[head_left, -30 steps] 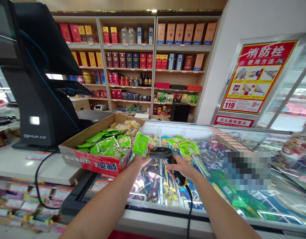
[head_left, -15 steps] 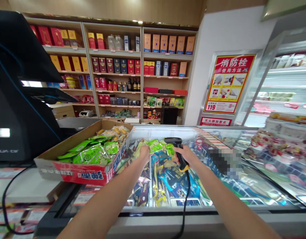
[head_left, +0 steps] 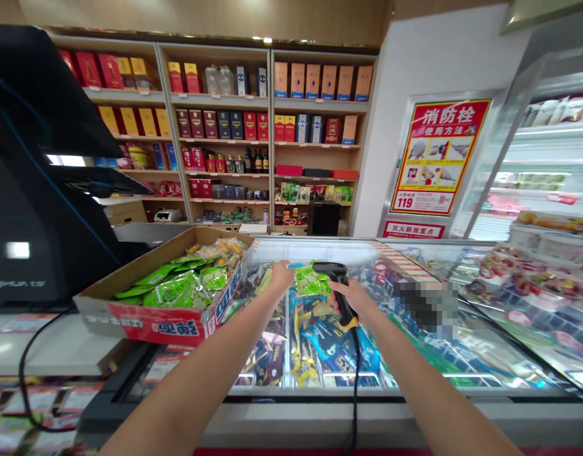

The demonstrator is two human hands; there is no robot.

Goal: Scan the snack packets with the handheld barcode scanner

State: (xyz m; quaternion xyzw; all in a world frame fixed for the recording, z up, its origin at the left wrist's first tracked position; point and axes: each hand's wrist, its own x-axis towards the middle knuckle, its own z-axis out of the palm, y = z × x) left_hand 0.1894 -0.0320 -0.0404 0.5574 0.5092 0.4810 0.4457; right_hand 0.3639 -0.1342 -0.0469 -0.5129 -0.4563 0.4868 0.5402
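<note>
Over the glass-topped freezer, my left hand (head_left: 282, 275) is closed on the left edge of a small green snack packet (head_left: 311, 282). The packet spreads out to the right, towards the scanner. My right hand (head_left: 349, 296) is wrapped round the handle of a black barcode scanner (head_left: 330, 268), whose head points left over the packet. A black cable (head_left: 356, 380) hangs from the scanner's yellow-trimmed base. To the left stands an open cardboard box (head_left: 153, 326) with more green packets (head_left: 175, 290) and some yellowish wrapped snacks (head_left: 225, 248).
Beneath my hands lies the chest freezer (head_left: 267, 400) with bagged frozen goods under its glass. A black checkout terminal (head_left: 39, 190) rises at the left. Shelves (head_left: 219, 99) of boxes and bottles line the back wall, beside a red fire-hydrant poster (head_left: 440, 155).
The green packet has shifted right and now shows more of its face, near the scanner's head. My left hand has moved slightly right and up; my right hand still grips the scanner.
</note>
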